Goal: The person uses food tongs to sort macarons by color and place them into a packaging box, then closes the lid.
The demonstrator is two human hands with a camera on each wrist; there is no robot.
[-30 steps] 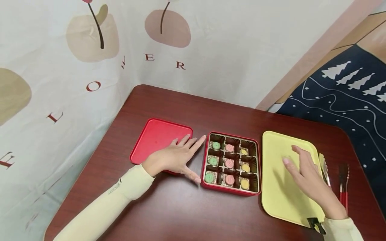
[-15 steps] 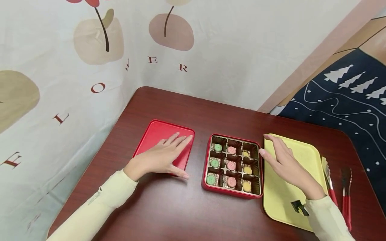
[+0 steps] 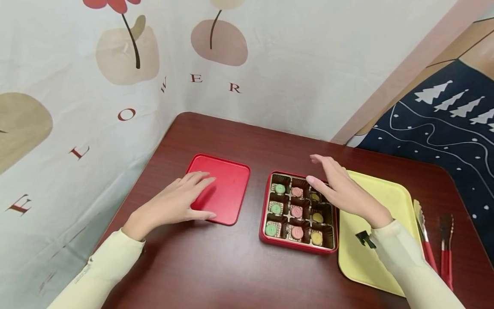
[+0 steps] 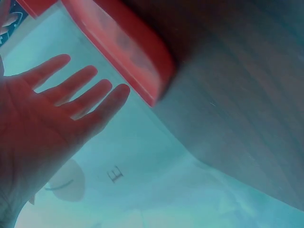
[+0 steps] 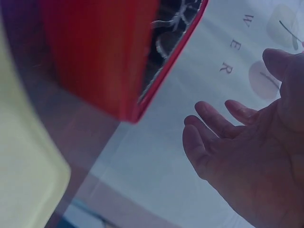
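In the head view, my left hand [image 3: 173,201] is over the near left part of a flat red lid [image 3: 227,193], fingers spread and nothing held. The left wrist view shows that palm [image 4: 42,118] bare, with straight fingers. My right hand [image 3: 345,189] hovers across the upper right corner of an open red square tin [image 3: 297,247], thumb and fingers apart, holding nothing. A divided insert in the tin bears small pieces with round green, pink and yellow tops [image 3: 316,238]. The right hand hides part of the yellow column. The right wrist view has the tin's side [image 5: 95,57] beside the fingers.
A yellow tray [image 3: 355,257] lies right of the tin, partly under the right forearm. Beyond it are several red-handled utensils [image 3: 445,257]. A small black piece [image 3: 364,239] sits at the right sleeve. Printed cloth [image 3: 289,86] hangs behind the brown table [image 3: 231,274].
My left hand has moved left, away from the tin and across the lid. My right hand has moved left from above the yellow tray to the tin's upper right corner.
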